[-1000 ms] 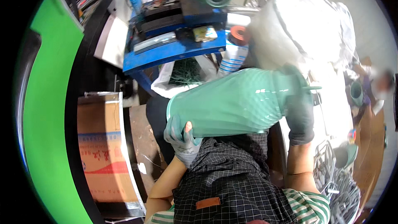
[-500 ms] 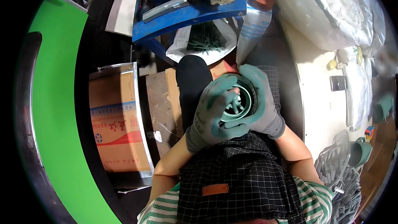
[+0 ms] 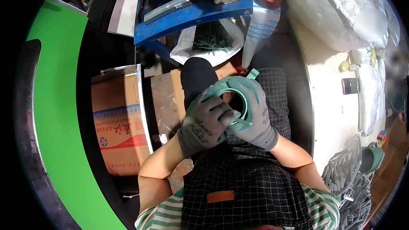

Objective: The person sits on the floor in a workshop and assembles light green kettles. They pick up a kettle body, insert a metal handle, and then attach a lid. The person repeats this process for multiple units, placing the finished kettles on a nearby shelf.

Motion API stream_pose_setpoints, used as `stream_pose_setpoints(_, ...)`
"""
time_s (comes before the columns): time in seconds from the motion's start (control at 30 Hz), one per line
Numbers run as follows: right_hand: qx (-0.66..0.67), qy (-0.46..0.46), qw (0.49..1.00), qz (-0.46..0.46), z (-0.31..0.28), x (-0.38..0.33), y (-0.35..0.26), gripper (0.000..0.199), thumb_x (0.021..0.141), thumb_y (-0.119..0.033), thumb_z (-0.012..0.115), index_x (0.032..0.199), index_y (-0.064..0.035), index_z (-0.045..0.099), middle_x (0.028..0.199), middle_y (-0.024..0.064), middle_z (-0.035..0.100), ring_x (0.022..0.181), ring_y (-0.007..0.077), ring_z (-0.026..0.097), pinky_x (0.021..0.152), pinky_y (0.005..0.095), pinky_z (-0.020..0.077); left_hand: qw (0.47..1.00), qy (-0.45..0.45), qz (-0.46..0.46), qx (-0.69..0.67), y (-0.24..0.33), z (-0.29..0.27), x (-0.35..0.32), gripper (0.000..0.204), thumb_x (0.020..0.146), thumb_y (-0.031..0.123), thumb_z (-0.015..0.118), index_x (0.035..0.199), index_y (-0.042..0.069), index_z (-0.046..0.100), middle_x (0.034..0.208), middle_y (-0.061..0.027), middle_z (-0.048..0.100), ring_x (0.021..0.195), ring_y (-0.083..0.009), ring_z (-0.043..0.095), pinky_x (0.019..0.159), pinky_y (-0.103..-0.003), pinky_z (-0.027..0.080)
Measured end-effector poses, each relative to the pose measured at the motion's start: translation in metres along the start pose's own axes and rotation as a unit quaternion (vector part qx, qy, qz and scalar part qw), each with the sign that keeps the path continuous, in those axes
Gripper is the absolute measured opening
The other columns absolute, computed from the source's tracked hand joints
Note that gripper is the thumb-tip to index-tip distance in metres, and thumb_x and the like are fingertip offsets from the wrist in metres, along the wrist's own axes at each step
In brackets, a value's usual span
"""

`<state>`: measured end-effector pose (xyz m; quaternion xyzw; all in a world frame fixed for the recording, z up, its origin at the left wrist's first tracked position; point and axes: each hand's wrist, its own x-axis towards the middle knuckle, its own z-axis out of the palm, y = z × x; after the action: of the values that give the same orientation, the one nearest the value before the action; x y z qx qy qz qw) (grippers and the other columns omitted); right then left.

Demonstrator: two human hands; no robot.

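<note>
A green round plastic container point(image 3: 244, 98) with a circular rim is held above my lap, its open end facing up. My gloved right hand point(image 3: 257, 117) wraps around its right side, fingers over the far rim. My gloved left hand point(image 3: 205, 121) is closed at the near left of the rim, its fingers curled inward. From its fingertips a thin green plastic stick point(image 3: 243, 122) juts out to the right, over the rim's near edge. A green tab point(image 3: 253, 74) sticks out beyond the container's far right side. The container's lower body is hidden by my hands.
Ahead stands a blue bench point(image 3: 191, 21), with a white sack point(image 3: 181, 51) of green plastic scraps under it. A cardboard box point(image 3: 119, 145) is at left. On the right, a pale table point(image 3: 330, 115) holds clear plastic bags point(image 3: 328, 21), grey plastic parts point(image 3: 347, 179) and a green cup point(image 3: 371, 158).
The spoked green piece inside the container no longer shows there. My left hand has curled closed, with a thin green stick at its fingertips. The container has turned, showing a tab.
</note>
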<state>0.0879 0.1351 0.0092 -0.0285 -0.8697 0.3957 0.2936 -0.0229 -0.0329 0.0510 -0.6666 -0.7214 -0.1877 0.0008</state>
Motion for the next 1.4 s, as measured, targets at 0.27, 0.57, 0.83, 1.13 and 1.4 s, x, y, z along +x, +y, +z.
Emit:
stream_pose_setpoints(0.27, 0.052, 0.024, 0.992, -0.112, 0.012, 0.084, 0.048, 0.081, 0.07, -0.036, 0.091, 0.142, -0.0137, 0.06, 0.146, 0.0148, 0.054, 0.137, 0.0388, 0.05, 0.117, 0.0544, 0.0387, 0.933, 0.316, -0.096, 0.145, -0.04, 0.013, 0.04, 0.117, 0.071, 0.047, 0.096, 0.154, -0.001, 0.03, 0.145, -0.0306, 0.048, 0.13, -0.0494, 0.051, 0.108, -0.063, 0.042)
stream_pose_setpoints(0.57, 0.145, -0.086, 0.98, -0.105, -0.067, 0.052, 0.031, 0.085, 0.072, -0.033, 0.093, 0.146, -0.0086, 0.058, 0.148, 0.0171, 0.055, 0.143, 0.039, 0.049, 0.122, 0.0527, 0.0352, 0.97, 0.194, -0.094, -0.116, -0.007, 0.045, 0.018, 0.118, 0.078, 0.047, 0.091, 0.16, -0.004, 0.024, 0.146, -0.0271, 0.051, 0.131, -0.0432, 0.057, 0.113, -0.052, 0.045)
stream_pose_setpoints(0.83, 0.047, 0.139, 0.979, 0.143, -0.211, 0.046, 0.076, 0.019, 0.091, -0.013, 0.079, 0.106, -0.0019, 0.075, 0.107, 0.0098, 0.074, 0.097, 0.0167, 0.07, 0.085, 0.0317, 0.0558, 0.951, 0.279, -0.079, -0.105, 0.022, 0.054, 0.034, 0.093, 0.077, 0.041, 0.093, 0.145, -0.002, 0.046, 0.134, -0.0202, 0.058, 0.118, -0.0403, 0.064, 0.099, -0.051, 0.055)
stream_pose_setpoints(1.13, -0.531, 0.152, 0.822, 0.14, -0.358, 0.146, 0.103, 0.024, 0.091, -0.033, 0.077, 0.106, -0.0145, 0.079, 0.119, 0.0098, 0.07, 0.117, 0.031, 0.065, 0.102, 0.0422, 0.051, 0.942, 0.271, -0.07, -0.183, 0.026, 0.048, 0.041, 0.088, 0.077, 0.029, 0.091, 0.147, -0.002, 0.047, 0.136, -0.02, 0.058, 0.12, -0.0362, 0.062, 0.102, -0.047, 0.051)
stream_pose_setpoints(1.4, -0.535, 0.089, 0.81, 0.223, -0.347, 0.16, 0.116, 0.019, 0.089, -0.023, 0.073, 0.106, -0.0157, 0.078, 0.118, 0.0107, 0.072, 0.117, 0.0311, 0.065, 0.103, 0.0415, 0.0507, 0.97, 0.233, -0.063, -0.027, 0.034, 0.036, 0.032, 0.083, 0.08, 0.029, 0.088, 0.145, -0.002, 0.049, 0.136, -0.0198, 0.057, 0.125, -0.039, 0.059, 0.106, -0.05, 0.049)
